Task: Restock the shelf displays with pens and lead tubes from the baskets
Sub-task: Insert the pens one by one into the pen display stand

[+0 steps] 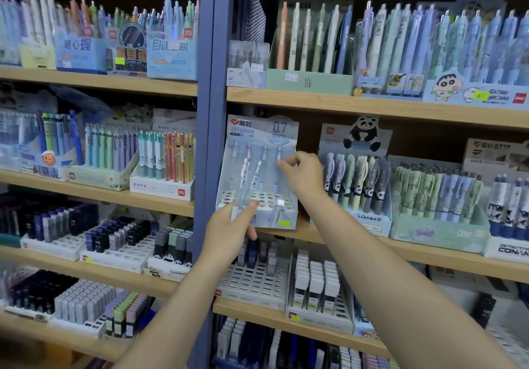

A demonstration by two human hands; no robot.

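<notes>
The right hand is pinching the top of a pale blue mechanical pencil between thumb and forefinger, and appears to be seating it upright in a right-hand hole of the near-empty white cardboard display box marked 0.7 mm, whose perforated tray is showing many open holes. The left hand is curling its fingers round a small bunch of clear-wrapped pale pencils, gripping their lower ends so the tips are fanning up and right in front of the box. The box is standing on the middle wooden shelf, just right of the blue steel upright and just left of the panda-topped pen display. Judging by this, the filling step is under way; next, each pencil is needing to be drawn singly from the bunch and lined up over a free hole. The baskets are not showing in view
</notes>
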